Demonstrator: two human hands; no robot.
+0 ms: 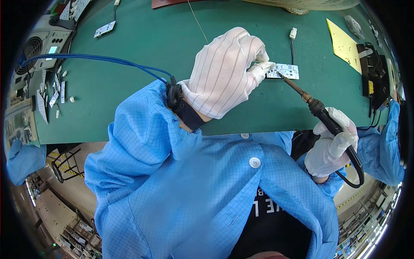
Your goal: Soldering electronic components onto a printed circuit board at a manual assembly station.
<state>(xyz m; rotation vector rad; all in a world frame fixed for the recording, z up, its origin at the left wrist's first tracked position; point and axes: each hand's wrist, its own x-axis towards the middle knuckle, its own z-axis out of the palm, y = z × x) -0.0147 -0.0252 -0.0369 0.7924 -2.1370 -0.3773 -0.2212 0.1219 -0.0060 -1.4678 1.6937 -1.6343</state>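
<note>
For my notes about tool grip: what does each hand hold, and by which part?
The right hand holds the soldering iron by its black handle. The left hand seems to pinch thin wire near its end.

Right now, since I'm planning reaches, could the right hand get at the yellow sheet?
Probably yes: nothing visible stands between the right hand and the yellow sheet. That hand's grip is on the soldering iron, though, so touching looks easier than grasping.

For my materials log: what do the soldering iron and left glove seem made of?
Soldering iron: smooth black handle with a slight sheen, probably plastic; dull brownish shaft, likely metal.
Left glove: thin, matte white fabric, seemingly knitted, judging by its fine mesh texture, dark stripes and soft creases; exact fibre can't be told.
</note>
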